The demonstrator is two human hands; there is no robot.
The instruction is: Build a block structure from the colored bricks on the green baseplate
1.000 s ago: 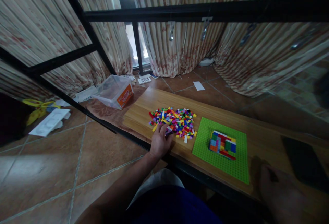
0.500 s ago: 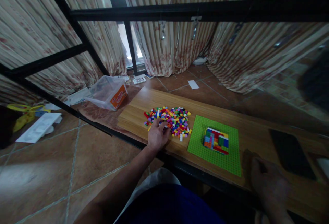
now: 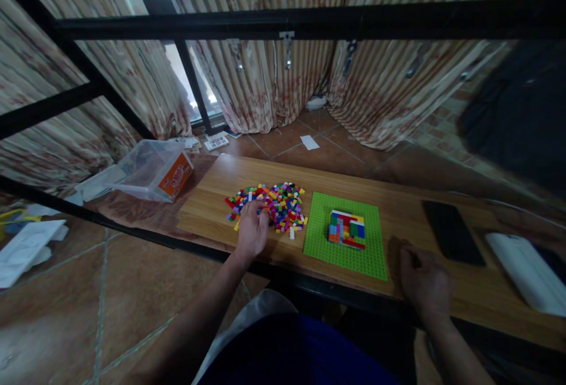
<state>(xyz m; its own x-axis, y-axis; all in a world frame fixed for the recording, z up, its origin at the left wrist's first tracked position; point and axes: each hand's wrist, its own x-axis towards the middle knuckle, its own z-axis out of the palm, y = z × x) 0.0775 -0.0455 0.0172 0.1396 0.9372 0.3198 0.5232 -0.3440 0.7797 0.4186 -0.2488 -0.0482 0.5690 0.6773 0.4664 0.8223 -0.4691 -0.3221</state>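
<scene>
My left hand (image 3: 253,230) is at the near edge of a pile of small colourful toy bricks (image 3: 285,199). Its fingers are curled down among the bricks, and whatever the fingertips grip is hidden. To the right of the pile lies a green studded baseplate (image 3: 318,243). On it stands a low block built of many-coloured bricks (image 3: 347,230), with red, blue, orange and yellow showing. My right hand (image 3: 425,282) rests as a loose fist on the wooden board, just right of the baseplate, and nothing shows in it. A single white brick (image 3: 292,233) lies at the pile's near side.
A clear plastic box (image 3: 150,170) with an orange label stands beyond the board's left end. On the right lie a dark flat phone-like slab (image 3: 453,232) and a white oblong object (image 3: 526,270). A black metal bar (image 3: 265,25) crosses in front of the curtains.
The view has swung to the right, so everything appears farther left. My left hand's fingers look more closed over the pile. The right fist stays beside the baseplate.
</scene>
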